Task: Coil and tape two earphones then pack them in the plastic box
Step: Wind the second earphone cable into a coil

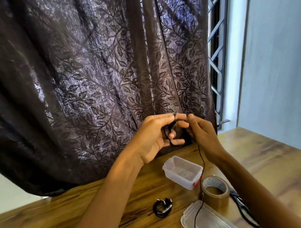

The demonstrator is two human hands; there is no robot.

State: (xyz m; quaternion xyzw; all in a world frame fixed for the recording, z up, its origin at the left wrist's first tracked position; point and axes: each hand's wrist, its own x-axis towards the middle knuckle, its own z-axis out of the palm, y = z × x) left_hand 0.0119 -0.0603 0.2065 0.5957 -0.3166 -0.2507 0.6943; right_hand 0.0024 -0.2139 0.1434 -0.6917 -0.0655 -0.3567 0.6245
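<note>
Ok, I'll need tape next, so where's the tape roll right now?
Head view, lower right: the tape roll sits on the table right of the open plastic box, with the scissors on its other side.

— What hangs behind the brown wood-grain counter (263,167)?
— A dark brown sheer curtain (86,74) with a leaf pattern. Right of it are a grey metal window grille (216,42) and a pale blue wall (280,63).
— And on the counter?
— Black-handled scissors (243,210), lying flat.

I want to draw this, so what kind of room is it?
Probably a room at home: a wooden table stands by a window with a dark leafy curtain, and on it sit a roll of brown tape and a small plastic box.
</note>
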